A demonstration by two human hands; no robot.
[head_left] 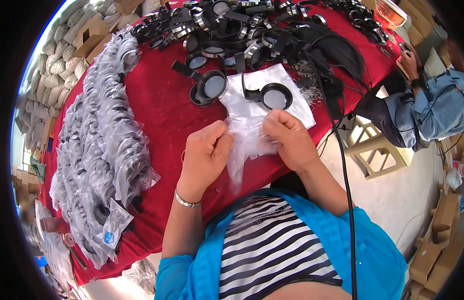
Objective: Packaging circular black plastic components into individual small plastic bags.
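A thin clear plastic bag (252, 134) is stretched between my two hands above the table's near edge. My left hand (204, 155) pinches its left side, while my right hand (292, 140) pinches its right side. Just beyond, a stack of white plastic bags (304, 112) lies flat. On that stack rests a black round-framed piece (276, 96) with a pale disc and a bent black arm. Left of the stack, another such round piece (213, 86) overlaps one beneath it. Whether the bag's mouth is parted, I cannot tell.
Rows of bagged pieces (104, 135) cover the left of the red-covered table (172, 150). Loose black and silver pieces (237, 30) heap at the back, near small metal parts (307, 80). A black cable (337, 142) hangs at right. A co-worker (432, 102) sits beyond a stool (377, 150).
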